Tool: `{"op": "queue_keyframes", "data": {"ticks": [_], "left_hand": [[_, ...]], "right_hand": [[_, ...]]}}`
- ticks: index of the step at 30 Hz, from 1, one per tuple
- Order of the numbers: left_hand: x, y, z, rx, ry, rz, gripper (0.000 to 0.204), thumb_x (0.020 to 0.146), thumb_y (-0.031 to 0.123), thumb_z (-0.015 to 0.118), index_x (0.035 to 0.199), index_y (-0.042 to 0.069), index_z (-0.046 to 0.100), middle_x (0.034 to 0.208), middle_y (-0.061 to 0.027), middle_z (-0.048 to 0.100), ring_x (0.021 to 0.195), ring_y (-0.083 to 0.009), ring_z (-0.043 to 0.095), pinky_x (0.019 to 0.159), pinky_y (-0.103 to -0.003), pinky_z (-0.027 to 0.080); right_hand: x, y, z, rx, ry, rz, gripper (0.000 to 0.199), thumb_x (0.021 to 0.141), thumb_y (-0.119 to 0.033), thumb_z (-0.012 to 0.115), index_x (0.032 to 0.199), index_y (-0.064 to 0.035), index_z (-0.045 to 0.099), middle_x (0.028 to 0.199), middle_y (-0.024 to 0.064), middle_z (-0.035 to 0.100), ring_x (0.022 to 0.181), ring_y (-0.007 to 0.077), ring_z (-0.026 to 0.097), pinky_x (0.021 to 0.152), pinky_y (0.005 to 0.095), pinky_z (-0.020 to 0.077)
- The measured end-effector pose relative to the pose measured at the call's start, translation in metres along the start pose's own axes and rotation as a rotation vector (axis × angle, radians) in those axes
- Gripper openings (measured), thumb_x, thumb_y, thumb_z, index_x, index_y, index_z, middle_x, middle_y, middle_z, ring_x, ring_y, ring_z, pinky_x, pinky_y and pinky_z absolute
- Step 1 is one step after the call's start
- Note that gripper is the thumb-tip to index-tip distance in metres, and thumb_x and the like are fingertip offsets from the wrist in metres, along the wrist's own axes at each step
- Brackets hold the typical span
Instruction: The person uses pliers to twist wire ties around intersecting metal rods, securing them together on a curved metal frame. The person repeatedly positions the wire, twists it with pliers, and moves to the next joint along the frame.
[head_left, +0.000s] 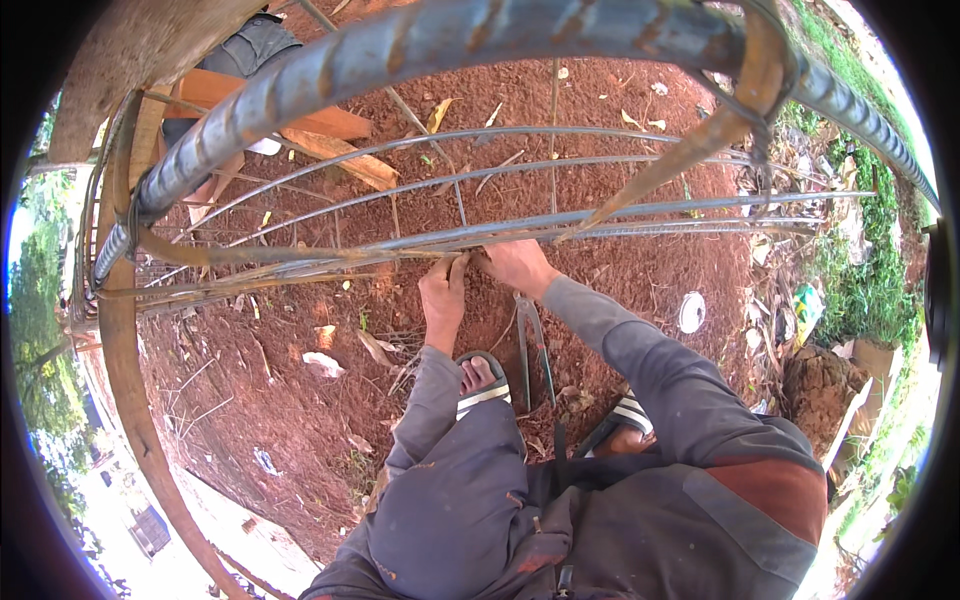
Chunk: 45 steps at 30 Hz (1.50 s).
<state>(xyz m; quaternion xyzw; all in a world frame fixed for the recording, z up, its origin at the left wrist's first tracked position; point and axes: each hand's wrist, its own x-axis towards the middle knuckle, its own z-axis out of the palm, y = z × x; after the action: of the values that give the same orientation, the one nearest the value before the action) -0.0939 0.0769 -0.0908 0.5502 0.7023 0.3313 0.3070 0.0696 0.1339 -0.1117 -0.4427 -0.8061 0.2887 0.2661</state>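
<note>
Both my hands meet at a bundle of long steel rebars (390, 245) that runs across in front of me. My left hand (443, 298) is closed in a pinch just under the bars, its fingertips beside those of the other hand. Against the lower side of the same bars, my right hand (520, 266) has its fingers curled in. What lies between the fingers is too small to make out. Below my right hand, a pair of long-handled pincers (533, 350) is seen with its jaws toward the bars, between my sandalled feet.
A thick ribbed bar (440, 45) arches close overhead, with a rusty stirrup (660, 165) hooked on it. A wooden post (130, 390) stands at left. Planks (330, 125) and a person in dark clothing (250, 45) are beyond. Red soil (270, 400) holds leaves and litter.
</note>
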Motion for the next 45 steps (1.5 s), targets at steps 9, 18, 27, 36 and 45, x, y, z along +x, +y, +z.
{"op": "queue_keyframes", "data": {"ticks": [9, 18, 27, 36, 45], "left_hand": [[-0.017, 0.005, 0.017, 0.01, 0.143, 0.041, 0.028, 0.102, 0.021, 0.055, 0.104, -0.003, 0.069, 0.092, -0.0233, 0.07, 0.085, -0.0383, 0.068, 0.075, -0.043, 0.052], [-0.024, 0.008, 0.021, -0.058, 0.16, -0.074, 0.03, 0.103, 0.022, 0.052, 0.102, -0.003, 0.068, 0.082, -0.0236, 0.064, 0.072, -0.0341, 0.06, 0.066, -0.042, 0.048], [-0.019, -0.003, 0.02, -0.08, 0.114, 0.023, 0.024, 0.097, 0.01, 0.053, 0.108, -0.005, 0.068, 0.098, -0.026, 0.069, 0.091, -0.0405, 0.067, 0.081, -0.042, 0.051], [-0.024, -0.007, 0.021, -0.172, 0.056, -0.064, 0.034, 0.091, 0.008, 0.053, 0.12, -0.004, 0.066, 0.105, -0.0235, 0.071, 0.095, -0.0303, 0.069, 0.087, -0.037, 0.05], [-0.025, -0.007, 0.026, -0.168, 0.128, 0.045, 0.032, 0.091, 0.007, 0.053, 0.119, -0.004, 0.066, 0.094, -0.0216, 0.071, 0.085, -0.0288, 0.069, 0.079, -0.037, 0.052]], "right_hand": [[0.002, -0.006, -0.012, -0.099, -0.074, -0.017, 0.027, 0.085, -0.02, 0.068, 0.107, -0.0073, 0.059, 0.102, 0.0124, 0.064, 0.092, 0.0357, 0.066, 0.076, 0.0466, 0.0542], [-0.016, -0.01, 0.004, -0.067, 0.199, -0.112, 0.029, 0.086, -0.018, 0.067, 0.113, -0.0059, 0.062, 0.105, 0.0157, 0.068, 0.097, 0.0348, 0.066, 0.087, 0.0469, 0.049], [-0.007, -0.021, -0.009, 0.073, 0.067, 0.032, 0.029, 0.087, -0.015, 0.064, 0.114, -0.0053, 0.064, 0.098, 0.0181, 0.071, 0.099, 0.0376, 0.065, 0.088, 0.0471, 0.0474], [-0.002, -0.022, -0.013, 0.111, 0.175, 0.181, 0.013, 0.089, -0.018, 0.066, 0.094, -0.0075, 0.072, 0.089, 0.0194, 0.07, 0.083, 0.0403, 0.066, 0.074, 0.0489, 0.0516], [0.02, -0.016, -0.003, 0.036, 0.11, 0.08, 0.021, 0.088, -0.016, 0.066, 0.106, -0.006, 0.069, 0.088, 0.0205, 0.069, 0.079, 0.0426, 0.064, 0.07, 0.0488, 0.0522]]}}
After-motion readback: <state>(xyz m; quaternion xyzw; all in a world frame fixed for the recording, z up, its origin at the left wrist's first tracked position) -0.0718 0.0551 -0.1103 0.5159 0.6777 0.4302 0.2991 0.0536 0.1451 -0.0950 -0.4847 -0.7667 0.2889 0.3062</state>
